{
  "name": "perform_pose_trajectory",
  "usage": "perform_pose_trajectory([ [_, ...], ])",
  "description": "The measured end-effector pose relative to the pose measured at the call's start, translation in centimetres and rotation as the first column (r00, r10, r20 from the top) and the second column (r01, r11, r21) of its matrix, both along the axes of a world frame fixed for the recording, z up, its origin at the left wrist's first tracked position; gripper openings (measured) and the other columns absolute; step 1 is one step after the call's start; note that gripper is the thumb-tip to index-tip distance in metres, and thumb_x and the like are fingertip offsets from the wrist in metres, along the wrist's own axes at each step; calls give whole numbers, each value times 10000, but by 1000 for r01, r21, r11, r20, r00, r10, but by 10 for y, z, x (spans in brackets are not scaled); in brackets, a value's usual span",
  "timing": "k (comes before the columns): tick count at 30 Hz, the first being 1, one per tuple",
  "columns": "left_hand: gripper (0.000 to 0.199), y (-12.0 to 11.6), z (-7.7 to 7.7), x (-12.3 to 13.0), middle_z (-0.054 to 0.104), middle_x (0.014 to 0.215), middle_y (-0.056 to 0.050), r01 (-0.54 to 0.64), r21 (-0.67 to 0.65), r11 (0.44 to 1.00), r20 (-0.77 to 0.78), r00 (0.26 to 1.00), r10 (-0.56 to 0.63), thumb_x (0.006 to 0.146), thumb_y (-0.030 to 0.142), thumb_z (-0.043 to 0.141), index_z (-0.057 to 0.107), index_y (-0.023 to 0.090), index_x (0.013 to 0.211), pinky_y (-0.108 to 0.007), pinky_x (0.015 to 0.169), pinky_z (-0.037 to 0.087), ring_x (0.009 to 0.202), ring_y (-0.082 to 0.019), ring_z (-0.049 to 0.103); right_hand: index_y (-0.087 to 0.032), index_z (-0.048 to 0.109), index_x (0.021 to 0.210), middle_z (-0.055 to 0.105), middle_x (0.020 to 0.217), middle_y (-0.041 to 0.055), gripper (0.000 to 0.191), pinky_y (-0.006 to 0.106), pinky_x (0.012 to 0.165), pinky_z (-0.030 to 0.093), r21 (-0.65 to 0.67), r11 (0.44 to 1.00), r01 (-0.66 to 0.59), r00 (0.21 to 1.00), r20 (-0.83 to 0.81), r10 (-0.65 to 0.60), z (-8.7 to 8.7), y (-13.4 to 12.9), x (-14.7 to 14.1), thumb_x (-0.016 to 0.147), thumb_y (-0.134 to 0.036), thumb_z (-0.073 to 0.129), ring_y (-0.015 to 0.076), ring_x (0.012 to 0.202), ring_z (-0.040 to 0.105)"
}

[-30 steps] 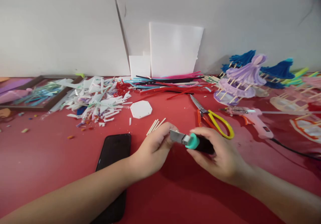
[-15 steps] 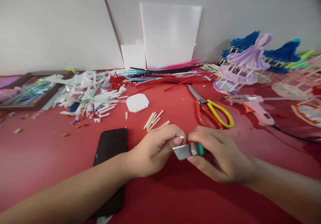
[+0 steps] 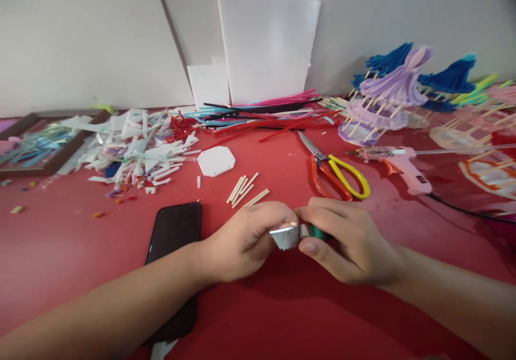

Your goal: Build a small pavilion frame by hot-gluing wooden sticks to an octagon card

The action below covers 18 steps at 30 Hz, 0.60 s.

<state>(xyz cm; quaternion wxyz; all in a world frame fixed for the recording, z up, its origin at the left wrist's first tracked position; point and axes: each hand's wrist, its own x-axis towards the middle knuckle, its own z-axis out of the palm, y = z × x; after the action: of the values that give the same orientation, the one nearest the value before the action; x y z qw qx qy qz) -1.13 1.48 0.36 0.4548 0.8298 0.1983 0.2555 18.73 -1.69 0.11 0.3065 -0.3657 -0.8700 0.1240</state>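
Observation:
My right hand [image 3: 350,242] is closed round the green handle of a cutter [image 3: 285,237] with a broad metal blade. The blade points left and lies against the fingers of my left hand [image 3: 250,239]. That hand is pinched on a small wooden stick [image 3: 293,224]; only its pale tip shows, right by the blade's upper edge. Several short wooden sticks [image 3: 242,189] lie on the red table just beyond my left hand. Behind them is a white octagonal plate [image 3: 216,161] with small holes near its edge.
A black phone [image 3: 177,228] lies under my left forearm. Scissors [image 3: 320,158] and a pink glue gun [image 3: 413,172] lie beyond my right hand. White scraps [image 3: 137,145] are piled back left; pipe cleaners [image 3: 262,115] lie behind. Stick-and-fluff models [image 3: 377,115] stand at right.
The blade has moved left against my left fingers, and my right hand is closer to my left. The whole view has shifted slightly.

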Motion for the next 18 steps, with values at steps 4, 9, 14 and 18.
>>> perform_pose_trajectory([
  [4, 205, 0, -1, 1, 583, 780, -51, 9, 15, 1000, 17, 1000, -9, 780, 10, 363, 463, 189, 770, -244, 655, 436, 707, -143, 520, -176, 545, 790, 489, 616, -1, 334, 239, 510, 368, -15, 1000, -4, 1000, 8, 4, -1, 0, 0, 938, -411, 360, 114, 554, 444],
  [9, 213, 0, -1, 1, 566, 787, -45, 23, 21, 1000, 30, 999, -23, 795, 1, 351, 449, 190, 784, -228, 655, 428, 731, -141, 523, -172, 512, 770, 469, 620, -7, 329, 234, 513, 350, 2, 1000, -27, 1000, 1, 27, -2, 0, 0, 941, -407, 358, 107, 555, 428],
  [14, 226, 0, -1, 0, 545, 786, -32, 33, 25, 999, 16, 999, -34, 772, -25, 369, 445, 186, 800, -216, 656, 424, 726, -130, 507, -189, 447, 715, 430, 606, -22, 321, 236, 500, 317, 3, 1000, -19, 1000, -3, 19, -2, 0, -2, 933, -411, 374, 102, 538, 391],
  [18, 240, 0, -1, 0, 538, 777, -28, 26, 36, 999, 22, 999, -26, 745, -39, 378, 453, 183, 795, -216, 654, 427, 715, -128, 502, -193, 440, 717, 437, 615, -21, 317, 239, 511, 321, -30, 999, -12, 1000, 3, 12, -3, 1, -2, 928, -421, 377, 105, 547, 394],
])
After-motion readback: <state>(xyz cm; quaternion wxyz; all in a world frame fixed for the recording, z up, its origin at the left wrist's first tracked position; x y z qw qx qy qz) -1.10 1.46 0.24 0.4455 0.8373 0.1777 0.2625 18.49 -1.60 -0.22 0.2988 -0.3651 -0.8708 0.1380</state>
